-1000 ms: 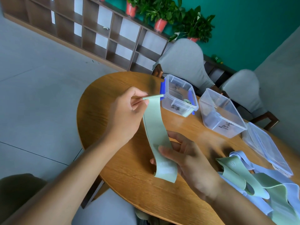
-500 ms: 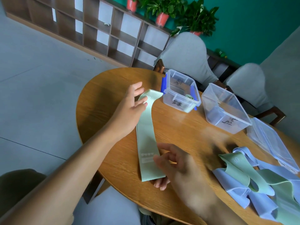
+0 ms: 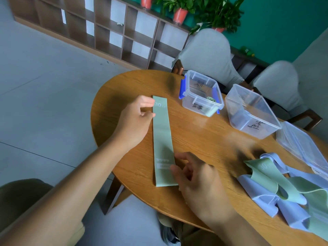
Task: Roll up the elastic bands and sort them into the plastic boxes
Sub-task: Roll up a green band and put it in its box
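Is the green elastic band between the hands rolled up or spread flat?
Spread flat. The green elastic band lies full length on the wooden table, with no roll at either end; its "30 LB" print shows.

The flat band [image 3: 162, 139] on the table was pale green with white print, including "30 LB" at its far end. The table [image 3: 204, 139] was orange-brown wood grain; the heap of bands [image 3: 287, 194] mixed pale green and light lavender-blue. Both boxes were clear plastic with black handwriting, the nearer box [image 3: 201, 96] having blue clips, the other box [image 3: 252, 110] none; the wall [image 3: 275, 18] was teal.
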Motion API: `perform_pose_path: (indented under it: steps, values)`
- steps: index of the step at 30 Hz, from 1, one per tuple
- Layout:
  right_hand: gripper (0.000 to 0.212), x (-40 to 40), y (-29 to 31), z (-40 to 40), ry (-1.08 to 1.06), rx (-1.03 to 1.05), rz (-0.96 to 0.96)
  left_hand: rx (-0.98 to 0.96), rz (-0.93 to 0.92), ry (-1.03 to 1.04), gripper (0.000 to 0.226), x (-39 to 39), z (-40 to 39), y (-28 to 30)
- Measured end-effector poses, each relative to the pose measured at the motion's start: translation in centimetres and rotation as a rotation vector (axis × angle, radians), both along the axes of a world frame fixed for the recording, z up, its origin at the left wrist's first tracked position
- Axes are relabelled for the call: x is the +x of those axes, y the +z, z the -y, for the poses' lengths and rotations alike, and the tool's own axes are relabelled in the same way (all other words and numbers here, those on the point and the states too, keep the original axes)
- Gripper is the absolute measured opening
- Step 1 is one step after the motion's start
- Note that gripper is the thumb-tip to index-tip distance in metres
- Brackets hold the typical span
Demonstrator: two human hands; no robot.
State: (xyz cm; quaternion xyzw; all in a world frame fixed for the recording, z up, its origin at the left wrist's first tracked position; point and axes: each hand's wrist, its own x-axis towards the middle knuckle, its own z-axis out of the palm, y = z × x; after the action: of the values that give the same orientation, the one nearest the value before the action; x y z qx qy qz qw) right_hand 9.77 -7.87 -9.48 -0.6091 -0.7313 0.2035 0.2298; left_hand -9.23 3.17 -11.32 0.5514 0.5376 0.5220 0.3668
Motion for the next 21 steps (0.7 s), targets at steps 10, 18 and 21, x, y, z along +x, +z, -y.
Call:
perform_pose_path:
  steps: [10,18,21]
  values:
    - [0.024,0.5,-1.2,1.5,0.047,0.290,0.073,0.001,-0.310,-0.143,0.025,-0.1,5.1,1.1]
    - [0.031,1.5,-2.0,2.8,0.225,0.421,0.131,0.038,-0.455,-0.222,0.017,-0.5,9.3,0.9]
    - [0.029,1.8,-2.2,3.1,0.285,0.460,0.158,0.085,-0.479,-0.259,0.010,-0.9,10.5,0.7]
